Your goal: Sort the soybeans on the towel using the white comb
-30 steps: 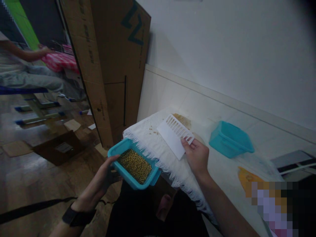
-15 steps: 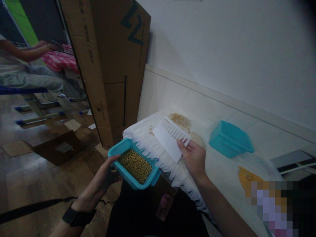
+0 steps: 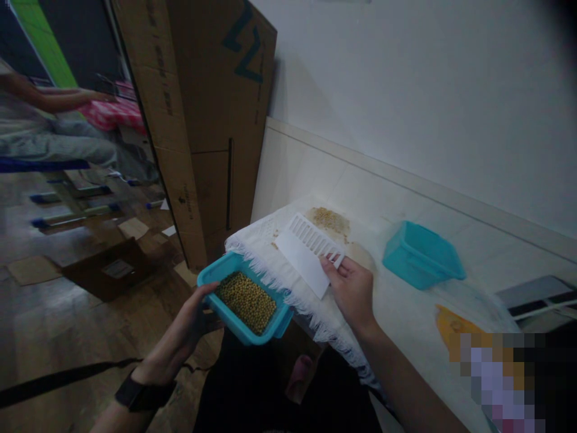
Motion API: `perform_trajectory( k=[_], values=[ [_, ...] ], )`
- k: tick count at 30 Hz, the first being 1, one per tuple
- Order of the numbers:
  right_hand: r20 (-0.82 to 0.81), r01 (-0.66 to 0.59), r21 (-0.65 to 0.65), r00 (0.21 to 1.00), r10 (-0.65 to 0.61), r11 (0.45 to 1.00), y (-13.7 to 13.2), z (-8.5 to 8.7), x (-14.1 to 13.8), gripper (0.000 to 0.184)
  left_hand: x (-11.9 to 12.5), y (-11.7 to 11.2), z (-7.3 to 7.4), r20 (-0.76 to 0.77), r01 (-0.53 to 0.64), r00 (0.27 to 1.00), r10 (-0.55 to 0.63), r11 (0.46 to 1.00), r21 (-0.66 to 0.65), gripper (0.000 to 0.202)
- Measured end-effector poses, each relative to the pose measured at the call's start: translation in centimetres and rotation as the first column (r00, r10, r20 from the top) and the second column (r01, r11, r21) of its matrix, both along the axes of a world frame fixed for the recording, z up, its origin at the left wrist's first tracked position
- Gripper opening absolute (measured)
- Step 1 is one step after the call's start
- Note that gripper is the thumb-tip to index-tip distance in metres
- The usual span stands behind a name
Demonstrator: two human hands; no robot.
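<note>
My left hand (image 3: 196, 319) grips the left side of a turquoise plastic tub (image 3: 258, 337), thumb over the rim. Inside lie many round greenish-yellow beans (image 3: 247, 300). The tub is held just below the fringed edge of a white cloth (image 3: 256, 237). A white slotted scraper (image 3: 304, 258), a flat plate with a row of slots on its far side, is pinched between the thumb and fingers of my right hand (image 3: 352, 290). It lies over the cloth, close to a patch of small tan grains or beans (image 3: 331, 221). A few loose bits sit on the cloth left of the scraper.
A second turquoise tub (image 3: 424, 258) stands on the cloth at right, near an orange item (image 3: 455, 325). A tall cardboard box (image 3: 216, 120) rises beyond the cloth's left end. Cardboard pieces (image 3: 108, 270) lie on the floor. Another person (image 3: 45, 120) sits far left.
The scraper and my right hand have shifted slightly left. My left hand and the tub of beans hold their place. The other person's arm has moved a little.
</note>
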State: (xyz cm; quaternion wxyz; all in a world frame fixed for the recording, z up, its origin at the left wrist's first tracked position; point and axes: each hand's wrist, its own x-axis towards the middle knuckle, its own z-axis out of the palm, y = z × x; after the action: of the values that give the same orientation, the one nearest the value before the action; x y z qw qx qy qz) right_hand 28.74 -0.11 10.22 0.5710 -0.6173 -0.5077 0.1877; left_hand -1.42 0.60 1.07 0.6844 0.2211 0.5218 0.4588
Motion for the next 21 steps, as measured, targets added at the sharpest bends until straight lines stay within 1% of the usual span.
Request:
perform_trajectory(
  k=[7,10,15,18,21],
  values=[
    [0.021,-0.011,0.009,1.000,0.011,1.000,0.7,-0.5,-0.5,0.039,0.0,0.6,-0.2,-0.055,-0.058,0.997,0.055,0.997,-0.052,0.045],
    [0.011,-0.025,0.011,1.000,0.025,1.000,1.0,-0.8,-0.5,0.039,-0.3,0.7,-0.2,-0.035,-0.049,0.998,0.046,0.996,-0.074,0.043],
    [-0.016,-0.043,0.006,0.999,0.043,0.999,1.1,-0.9,-0.3,0.043,-0.6,0.4,0.4,-0.002,-0.008,1.000,0.008,1.000,0.015,0.046],
    [0.009,-0.067,-0.002,0.998,0.067,0.998,0.9,-0.8,-0.3,0.042,-0.6,0.6,0.8,-0.026,-0.020,0.999,0.020,1.000,-0.010,0.047],
    [0.035,-0.098,0.004,0.995,0.098,0.995,0.8,-0.6,-0.4,0.039,-0.9,1.2,0.5,-0.026,-0.006,1.000,0.006,1.000,-0.030,0.048]
  ],
)
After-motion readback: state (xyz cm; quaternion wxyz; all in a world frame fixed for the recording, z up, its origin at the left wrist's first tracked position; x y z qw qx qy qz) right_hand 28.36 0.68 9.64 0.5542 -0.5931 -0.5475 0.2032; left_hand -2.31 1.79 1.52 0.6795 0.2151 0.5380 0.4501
